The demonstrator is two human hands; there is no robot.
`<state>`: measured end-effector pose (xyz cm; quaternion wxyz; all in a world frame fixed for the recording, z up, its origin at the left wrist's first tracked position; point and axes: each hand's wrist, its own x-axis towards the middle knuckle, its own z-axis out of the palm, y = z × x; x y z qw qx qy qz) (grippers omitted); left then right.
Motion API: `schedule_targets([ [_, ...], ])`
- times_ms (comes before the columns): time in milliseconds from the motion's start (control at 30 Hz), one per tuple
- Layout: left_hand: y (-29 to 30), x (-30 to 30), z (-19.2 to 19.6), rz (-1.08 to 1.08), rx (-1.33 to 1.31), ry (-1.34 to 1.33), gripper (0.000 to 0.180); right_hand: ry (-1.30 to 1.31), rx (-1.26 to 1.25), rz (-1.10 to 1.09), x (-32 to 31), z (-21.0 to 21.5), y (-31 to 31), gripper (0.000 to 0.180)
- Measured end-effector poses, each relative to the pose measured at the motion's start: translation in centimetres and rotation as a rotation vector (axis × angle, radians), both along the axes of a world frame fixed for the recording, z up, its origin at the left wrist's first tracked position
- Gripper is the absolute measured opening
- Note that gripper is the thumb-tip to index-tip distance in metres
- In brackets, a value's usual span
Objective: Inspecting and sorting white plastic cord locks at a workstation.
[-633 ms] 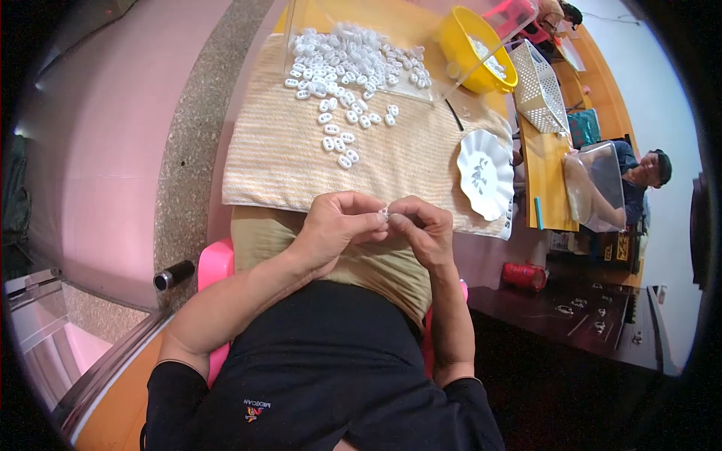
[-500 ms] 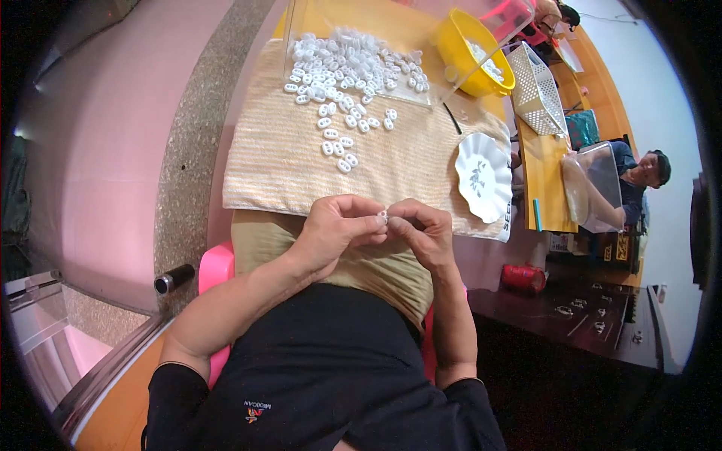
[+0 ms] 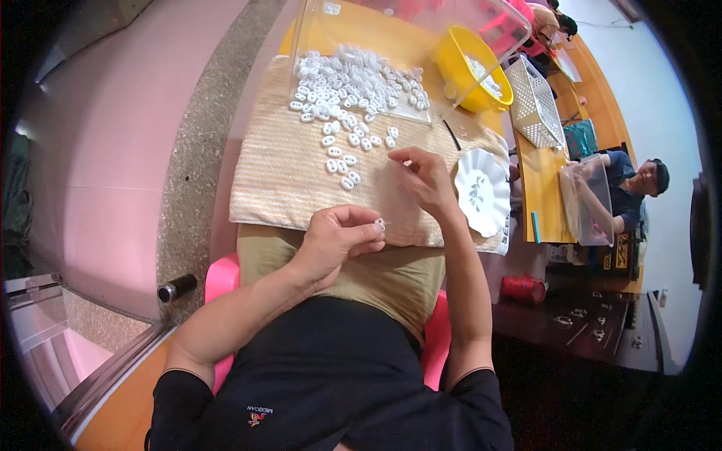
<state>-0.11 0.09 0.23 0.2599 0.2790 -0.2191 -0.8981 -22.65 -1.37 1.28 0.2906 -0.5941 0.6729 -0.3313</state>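
My left hand (image 3: 338, 239), closed in a pinch over the near edge of a striped towel (image 3: 278, 199), holds a small white plastic piece (image 3: 380, 225). A thin bit sticks out from its right side. My right hand (image 3: 427, 183) is raised over the towel with its fingers apart and nothing visible in them. Left of it lie loose white two-holed oval pieces (image 3: 346, 183), trailing back to a large heap (image 3: 350, 75). Beside the right wrist sits a white scalloped dish (image 3: 489, 214) with small dark grey bits in it.
A clear plastic bin (image 3: 297, 45) lies around the heap. Behind the dish are a thin black stick (image 3: 452, 135) and a yellow basin (image 3: 449, 56) with white pieces. On another table stands a white perforated basket (image 3: 532, 105); a person (image 3: 628, 184) there handles a clear bin.
My right hand has let go of the white piece and moved forward and right over the towel, its fingers spreading. My left hand keeps hold of the piece. The view has shifted slightly.
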Motion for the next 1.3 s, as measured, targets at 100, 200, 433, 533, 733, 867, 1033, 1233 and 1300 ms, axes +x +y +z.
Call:
schedule_targets([
  [100, -0.1, 0.0, 0.1, 0.012, 0.008, -0.002, 0.014, 0.367, -0.310, 0.037, 0.1, -1.7, -2.7, 0.023],
  [200, -0.3, 0.1, 0.2, 0.021, 0.013, -0.007, 0.014, 0.456, -0.190, -0.014, 1.1, -1.0, -4.0, 0.023],
  [433, -0.3, 0.2, 0.2, 0.030, -0.001, 0.006, 0.015, 0.455, -0.175, 0.012, 2.3, -0.6, -4.4, 0.018],
  [533, -0.3, 0.2, 0.1, 0.027, 0.002, 0.006, 0.015, 0.493, -0.215, 0.028, 2.6, -0.6, -3.9, 0.016],
  [733, -0.3, 0.2, 0.0, 0.032, 0.010, -0.001, 0.015, 0.436, -0.163, -0.006, 2.5, 0.0, -1.5, 0.014],
  [867, -0.3, 0.2, 0.2, 0.037, 0.022, -0.004, 0.014, 0.484, -0.129, 0.052, 2.5, 0.9, 0.0, 0.016],
  [1033, -0.4, 0.2, 0.1, 0.041, 0.020, -0.016, 0.015, 0.547, -0.036, 0.109, 2.4, 2.0, 0.6, 0.021],
  [1233, -0.4, 0.2, 0.2, 0.040, 0.020, -0.024, 0.015, 0.539, -0.070, 0.170, 1.5, 1.5, 1.1, 0.023],
  [1300, -0.5, 0.2, -0.1, 0.038, 0.010, -0.022, 0.015, 0.322, 0.027, 0.050, 1.6, 1.7, 1.7, 0.025],
])
